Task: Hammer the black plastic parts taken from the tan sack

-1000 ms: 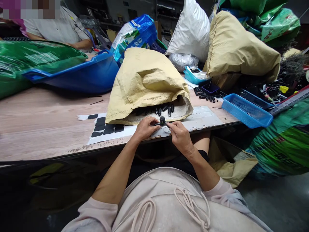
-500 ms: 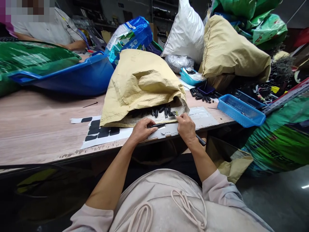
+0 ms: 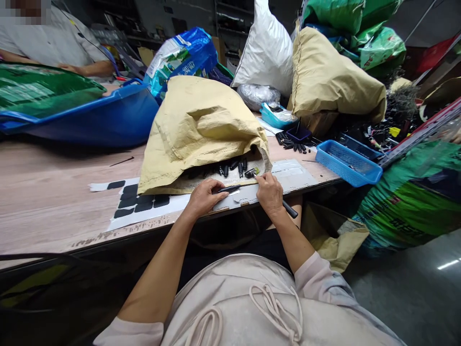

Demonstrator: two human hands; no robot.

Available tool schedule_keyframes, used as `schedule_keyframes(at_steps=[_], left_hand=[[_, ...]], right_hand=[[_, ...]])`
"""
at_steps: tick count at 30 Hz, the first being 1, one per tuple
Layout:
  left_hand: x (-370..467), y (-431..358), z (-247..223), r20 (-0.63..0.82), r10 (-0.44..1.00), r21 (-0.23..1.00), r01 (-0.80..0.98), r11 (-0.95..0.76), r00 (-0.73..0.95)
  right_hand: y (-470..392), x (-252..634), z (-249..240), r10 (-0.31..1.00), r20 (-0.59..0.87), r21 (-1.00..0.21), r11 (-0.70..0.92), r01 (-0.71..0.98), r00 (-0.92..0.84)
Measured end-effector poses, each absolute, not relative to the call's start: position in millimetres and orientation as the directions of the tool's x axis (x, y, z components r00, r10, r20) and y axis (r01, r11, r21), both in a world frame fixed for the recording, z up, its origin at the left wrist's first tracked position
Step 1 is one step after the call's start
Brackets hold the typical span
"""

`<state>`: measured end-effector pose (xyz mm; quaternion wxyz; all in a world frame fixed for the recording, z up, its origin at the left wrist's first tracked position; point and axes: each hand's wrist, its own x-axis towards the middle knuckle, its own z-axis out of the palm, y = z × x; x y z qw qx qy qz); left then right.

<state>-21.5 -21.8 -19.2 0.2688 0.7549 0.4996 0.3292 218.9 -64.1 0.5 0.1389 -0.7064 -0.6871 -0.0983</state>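
My left hand [image 3: 206, 196] rests at the table's front edge, thumb and fingers closed on a slim black pen-shaped piece [image 3: 230, 189] that points to the right. My right hand [image 3: 269, 192] is wrapped round a small hammer [image 3: 290, 209]; its black handle sticks out below the wrist side, and its dark head with a yellow-green end lies by the sack's mouth. Just behind both hands lies a tan paper sack [image 3: 205, 120], its mouth turned toward me. Several short black parts [image 3: 240, 168] show inside the opening. Under my hands is a grey-white board [image 3: 291, 174].
A white sheet with black rounded stickers [image 3: 129, 198] lies left of the sack. Behind stand a large blue basin [image 3: 90, 115] and full bags. A blue plastic basket [image 3: 347, 162] sits at the right edge. Across the table a person in a white top [image 3: 43, 36] sits.
The whole view has shifted slightly, so things appear further left. The hammer's head has turned a little beside the sack's mouth. Both hands keep their holds.
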Motion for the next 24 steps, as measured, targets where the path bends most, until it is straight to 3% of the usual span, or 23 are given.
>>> schedule_keyframes(at_steps=[24], left_hand=[[-21.0,-23.1,-19.6,0.236,0.928,0.738,0.567,-0.365,0.289]], right_hand=[[-62.8,219.0,-3.6,0.931,0.363,-0.063,-0.011,0.998,0.033]])
